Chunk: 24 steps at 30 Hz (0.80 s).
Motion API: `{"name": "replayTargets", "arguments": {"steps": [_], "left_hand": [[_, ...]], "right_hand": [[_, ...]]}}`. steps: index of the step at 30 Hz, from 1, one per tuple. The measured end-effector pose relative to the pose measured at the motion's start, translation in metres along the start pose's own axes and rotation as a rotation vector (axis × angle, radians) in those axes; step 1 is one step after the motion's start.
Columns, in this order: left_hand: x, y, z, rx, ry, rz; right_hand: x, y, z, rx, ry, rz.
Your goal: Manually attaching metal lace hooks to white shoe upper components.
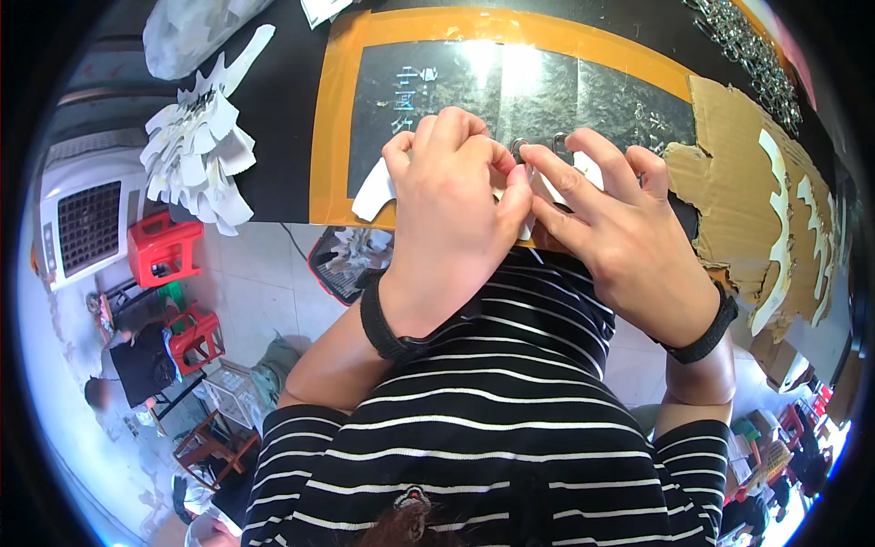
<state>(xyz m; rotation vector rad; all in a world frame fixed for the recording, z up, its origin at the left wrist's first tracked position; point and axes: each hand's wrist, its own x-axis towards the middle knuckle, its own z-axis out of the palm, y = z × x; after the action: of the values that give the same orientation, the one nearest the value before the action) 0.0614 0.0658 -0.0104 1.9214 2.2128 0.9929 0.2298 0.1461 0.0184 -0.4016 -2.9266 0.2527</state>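
Both hands meet over the near edge of the table, pinching a white notched strip (372,193) between them. My left hand (451,205) is closed, its thumb and forefinger pressed together at the strip's middle. My right hand (620,219) has thumb and forefinger on the same strip, with the other fingers bent above it. Small metal rings (560,141) show at the strip's far side, by the fingertips. Most of the strip is hidden under the hands. Beneath lies a dark, glossy mat (437,91) bordered with yellow tape (330,137).
A pile of white notched strips (205,150) lies on the left. On the right, two wavy white strips (775,237) rest on torn cardboard (729,137). Metal clasps (752,64) are heaped behind it. A basket (324,273) of white pieces and red stools (164,246) stand below the table.
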Motion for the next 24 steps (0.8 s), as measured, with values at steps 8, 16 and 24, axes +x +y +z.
{"name": "replayTargets", "arguments": {"steps": [8,16,24], "left_hand": [[-0.017,0.005,-0.006,-0.035,0.019,-0.025],[0.009,-0.001,-0.013,0.059,-0.102,0.067],[0.007,-0.005,-0.013,-0.033,-0.137,0.001]], "right_hand": [[0.000,0.003,0.000,0.054,0.012,-0.004],[0.001,0.005,0.001,0.088,0.022,0.014],[0.003,0.006,0.001,0.092,0.018,0.012]]}}
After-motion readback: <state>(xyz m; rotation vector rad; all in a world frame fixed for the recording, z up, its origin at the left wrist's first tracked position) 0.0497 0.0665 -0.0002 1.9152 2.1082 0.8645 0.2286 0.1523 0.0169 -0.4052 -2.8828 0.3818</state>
